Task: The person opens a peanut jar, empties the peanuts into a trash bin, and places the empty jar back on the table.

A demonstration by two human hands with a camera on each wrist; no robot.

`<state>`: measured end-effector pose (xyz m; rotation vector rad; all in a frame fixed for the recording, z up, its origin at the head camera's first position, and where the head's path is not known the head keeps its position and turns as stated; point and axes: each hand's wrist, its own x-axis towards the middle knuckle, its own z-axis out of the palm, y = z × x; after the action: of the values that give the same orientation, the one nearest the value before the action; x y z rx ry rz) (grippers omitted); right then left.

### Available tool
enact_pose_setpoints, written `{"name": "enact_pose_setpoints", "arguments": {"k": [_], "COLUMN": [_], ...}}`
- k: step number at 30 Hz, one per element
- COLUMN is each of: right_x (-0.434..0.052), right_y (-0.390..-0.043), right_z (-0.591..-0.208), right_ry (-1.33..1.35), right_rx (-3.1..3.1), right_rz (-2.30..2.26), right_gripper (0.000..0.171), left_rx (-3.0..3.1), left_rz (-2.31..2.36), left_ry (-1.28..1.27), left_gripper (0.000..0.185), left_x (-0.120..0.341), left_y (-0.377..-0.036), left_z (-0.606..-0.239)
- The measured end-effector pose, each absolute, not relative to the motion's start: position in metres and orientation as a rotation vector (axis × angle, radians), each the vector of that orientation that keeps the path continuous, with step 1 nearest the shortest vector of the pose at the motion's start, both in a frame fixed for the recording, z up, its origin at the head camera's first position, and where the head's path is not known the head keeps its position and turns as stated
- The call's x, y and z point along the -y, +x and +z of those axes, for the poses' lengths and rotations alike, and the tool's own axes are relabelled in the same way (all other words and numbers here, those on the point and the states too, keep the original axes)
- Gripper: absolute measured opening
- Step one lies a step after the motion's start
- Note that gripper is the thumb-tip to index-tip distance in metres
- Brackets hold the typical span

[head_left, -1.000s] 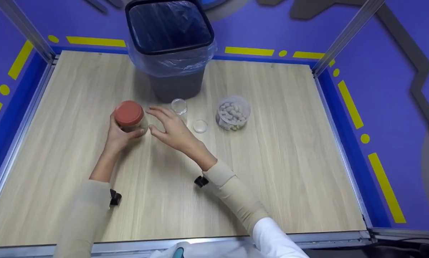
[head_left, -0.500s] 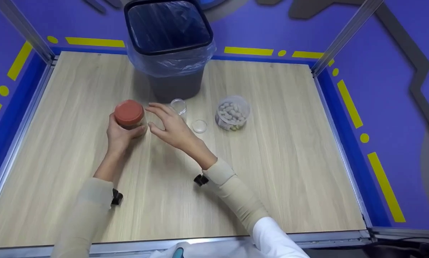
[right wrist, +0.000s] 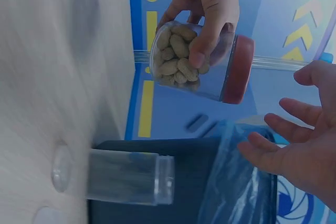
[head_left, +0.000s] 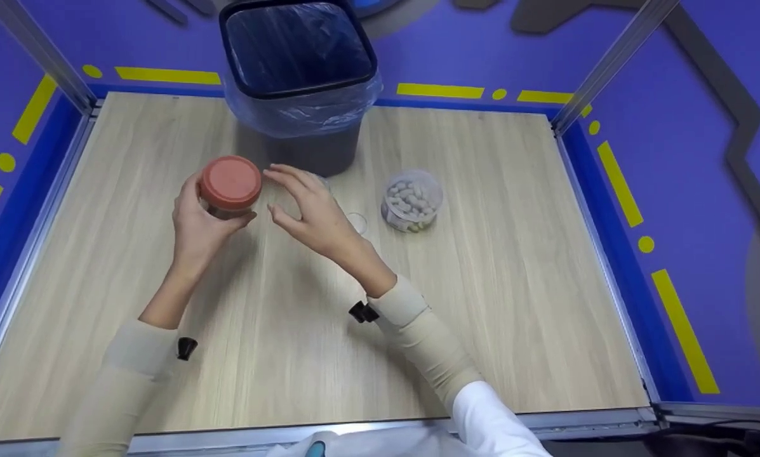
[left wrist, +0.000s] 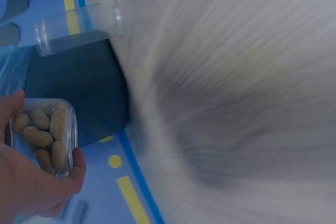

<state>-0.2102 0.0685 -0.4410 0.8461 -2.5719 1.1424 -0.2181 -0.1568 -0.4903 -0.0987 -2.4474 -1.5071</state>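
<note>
My left hand (head_left: pixel 199 231) grips a clear jar (right wrist: pixel 181 66) with a red screw lid (head_left: pixel 231 183), its thumb and fingers around the body. Unshelled peanuts (left wrist: pixel 38 136) fill the lower part of the jar. It is held upright above the table at the left of centre. On its right, my right hand (head_left: pixel 319 222) is apart from the lid, with fingers spread, loosely bent and holding nothing. Behind the right hand, mostly hidden in the head view, stands a second clear jar (right wrist: pixel 123 177), uncapped. A clear round disc (head_left: pixel 357 222) lies beside it, partly covered by the hand.
A translucent tub (head_left: pixel 413 200) of pale, peanut-shaped pieces sits right of centre. At the back stands a dark bin (head_left: pixel 316 149) with a clear plastic liner (head_left: pixel 316 117). Blue panels (head_left: pixel 703 190) wall the wooden table (head_left: pixel 513 285) at the back and sides.
The left hand has raised the red-lidded jar off the table and slightly back. My right hand has moved slightly with it, now covering more of the uncapped jar and the disc.
</note>
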Motion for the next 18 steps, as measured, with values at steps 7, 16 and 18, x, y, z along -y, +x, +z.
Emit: {"name": "enact_pose_setpoints", "arguments": {"k": [7,16,18], "right_x": [-0.080,-0.095,-0.097], "right_y": [-0.208,-0.209,-0.210], "right_z": [-0.417,-0.394,-0.392], "right_ry": [0.827,0.770,0.777], "right_rx": [2.627,2.838,2.888], "right_rz": [1.122,1.229,1.264], "right_gripper": [0.058,0.084,0.087], "left_rx": [2.434,2.521,2.548], "left_rz": [-1.215,-0.942,-0.891], "left_ry": [-0.345,-0.498,-0.473], "left_gripper": [0.090,0.087,0.087], "left_x": [0.143,0.122,0.119], "left_y": [-0.215,-0.208,-0.203], "left_z": [-0.463,-0.433,-0.430]}}
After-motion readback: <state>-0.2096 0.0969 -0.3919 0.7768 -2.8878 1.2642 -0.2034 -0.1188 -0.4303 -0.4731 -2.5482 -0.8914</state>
